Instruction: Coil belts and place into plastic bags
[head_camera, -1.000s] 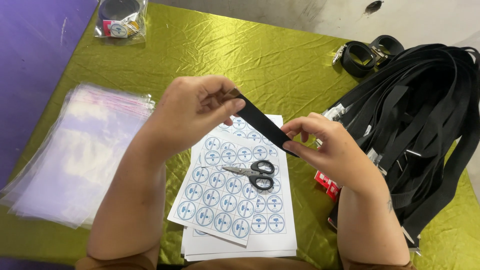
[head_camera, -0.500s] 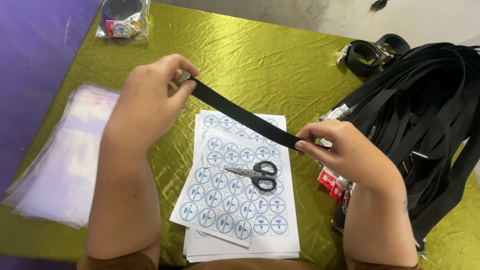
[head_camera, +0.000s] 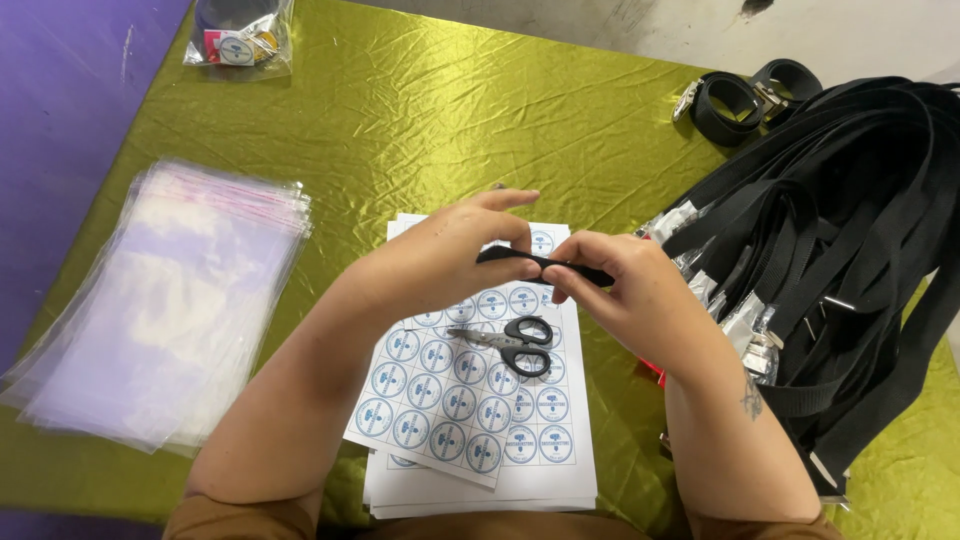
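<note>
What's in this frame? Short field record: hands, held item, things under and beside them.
left hand: pinches one end of the black strap
right hand: pinches the other end, close to the left
under hands: scissors on round-sticker sheets
left side: stack of clear bags
right side: pile of black straps
surface: green cloth

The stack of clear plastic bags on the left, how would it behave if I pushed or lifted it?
The stack of clear bags would probably slide apart: its edges are already fanned out. The thin glossy film looks floppy and light, so it would likely sag when lifted. The satin cloth beneath looks slippery too.
</note>
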